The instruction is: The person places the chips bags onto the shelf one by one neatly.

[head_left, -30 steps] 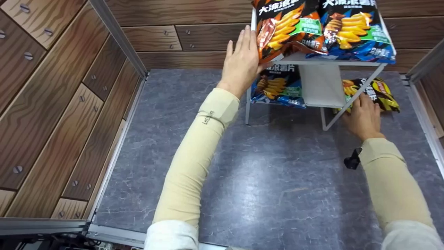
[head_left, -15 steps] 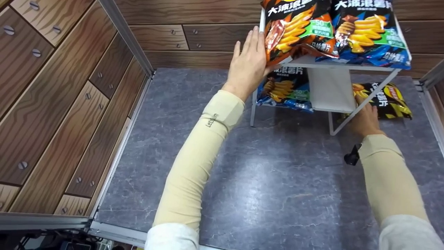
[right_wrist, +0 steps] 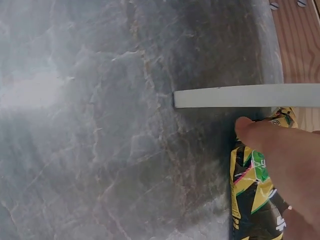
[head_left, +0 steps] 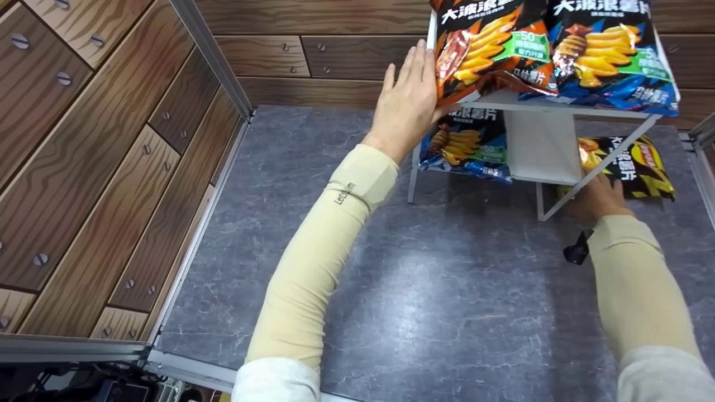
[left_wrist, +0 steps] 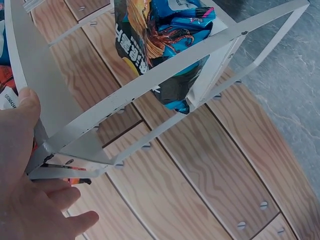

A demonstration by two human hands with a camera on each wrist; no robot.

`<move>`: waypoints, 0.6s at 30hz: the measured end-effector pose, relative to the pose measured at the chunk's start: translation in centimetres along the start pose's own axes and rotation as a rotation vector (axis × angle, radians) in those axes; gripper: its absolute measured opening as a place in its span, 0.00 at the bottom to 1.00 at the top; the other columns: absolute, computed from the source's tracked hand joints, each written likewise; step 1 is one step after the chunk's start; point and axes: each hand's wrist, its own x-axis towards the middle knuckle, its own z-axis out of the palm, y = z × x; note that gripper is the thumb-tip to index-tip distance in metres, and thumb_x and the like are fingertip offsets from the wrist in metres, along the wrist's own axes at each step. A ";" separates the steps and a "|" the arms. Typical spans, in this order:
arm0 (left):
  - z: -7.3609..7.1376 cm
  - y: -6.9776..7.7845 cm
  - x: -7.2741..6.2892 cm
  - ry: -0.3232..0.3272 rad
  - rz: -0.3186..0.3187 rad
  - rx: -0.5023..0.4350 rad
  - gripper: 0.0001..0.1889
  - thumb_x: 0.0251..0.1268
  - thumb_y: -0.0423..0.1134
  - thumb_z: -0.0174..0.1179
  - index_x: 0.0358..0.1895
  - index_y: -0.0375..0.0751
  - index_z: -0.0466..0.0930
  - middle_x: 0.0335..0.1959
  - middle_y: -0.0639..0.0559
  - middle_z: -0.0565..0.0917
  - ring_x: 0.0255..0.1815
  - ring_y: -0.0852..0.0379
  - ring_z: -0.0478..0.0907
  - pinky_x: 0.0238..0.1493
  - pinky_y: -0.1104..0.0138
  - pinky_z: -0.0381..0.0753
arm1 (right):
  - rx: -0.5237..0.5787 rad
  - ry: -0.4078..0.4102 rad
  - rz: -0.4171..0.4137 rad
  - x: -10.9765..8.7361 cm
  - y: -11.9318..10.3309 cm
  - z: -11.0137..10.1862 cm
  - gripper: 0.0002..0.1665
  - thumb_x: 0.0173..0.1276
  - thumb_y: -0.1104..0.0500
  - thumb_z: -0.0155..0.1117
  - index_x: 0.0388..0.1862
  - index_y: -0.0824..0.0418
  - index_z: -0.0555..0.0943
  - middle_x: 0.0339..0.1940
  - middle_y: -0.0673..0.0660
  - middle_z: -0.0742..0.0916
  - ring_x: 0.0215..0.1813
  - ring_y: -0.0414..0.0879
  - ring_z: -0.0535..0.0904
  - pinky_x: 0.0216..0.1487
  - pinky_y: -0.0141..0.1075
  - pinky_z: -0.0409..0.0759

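A white metal two-tier rack (head_left: 544, 148) stands toward the back right in the head view. My left hand (head_left: 408, 97) grips its upper left side, fingers along the outside and thumb round the front. Within the left wrist view, the left thumb (left_wrist: 29, 105) lies on the rack's corner. Low at the rack's right, my right hand (head_left: 600, 192) holds a black-and-yellow bag of potato chips (head_left: 642, 164) lying on the floor. Its fingertips are partly hidden by the slanted rack leg. The right wrist view has the thumb (right_wrist: 245, 130) against the bag's edge.
An orange chip bag (head_left: 486, 50) and a blue one (head_left: 609, 56) occupy the upper tier. Another blue chip bag (head_left: 466, 142) sits at the lower tier's left. Wood-patterned panels (head_left: 106, 167) enclose the grey marbled floor (head_left: 391, 290).
The head view has shifted, so the rack and bags appear farther right. My right hand has slid left, further behind the slanted leg. My left hand stays on the rack.
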 end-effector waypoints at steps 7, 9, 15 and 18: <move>-0.1 0.2 0.0 -0.012 0.001 0.005 0.50 0.69 0.68 0.45 0.80 0.34 0.43 0.82 0.41 0.46 0.83 0.50 0.45 0.81 0.53 0.49 | -0.112 0.054 -0.048 -1.1 0.8 1.2 0.40 0.71 0.56 0.56 0.74 0.74 0.56 0.71 0.82 0.59 0.71 0.79 0.52 0.69 0.75 0.44; -0.1 0.3 0.0 -0.009 0.006 -0.002 0.49 0.70 0.68 0.45 0.79 0.33 0.43 0.82 0.41 0.46 0.83 0.50 0.45 0.81 0.53 0.50 | -0.116 0.072 -0.049 -1.5 0.9 1.6 0.39 0.71 0.56 0.55 0.74 0.75 0.57 0.71 0.82 0.59 0.69 0.80 0.54 0.69 0.74 0.45; 0.0 0.2 -0.1 0.002 0.006 -0.008 0.49 0.70 0.66 0.46 0.79 0.33 0.43 0.82 0.41 0.46 0.83 0.50 0.46 0.80 0.51 0.51 | -0.106 0.212 -0.061 -2.9 0.6 3.0 0.36 0.67 0.62 0.56 0.70 0.77 0.60 0.64 0.81 0.68 0.61 0.82 0.64 0.65 0.73 0.57; -0.1 0.1 -0.2 0.003 0.003 -0.013 0.49 0.70 0.66 0.47 0.79 0.34 0.44 0.82 0.41 0.46 0.83 0.50 0.46 0.80 0.51 0.51 | -0.114 0.262 -0.084 -3.7 0.5 3.6 0.37 0.65 0.64 0.56 0.69 0.80 0.60 0.62 0.81 0.70 0.57 0.81 0.67 0.61 0.72 0.64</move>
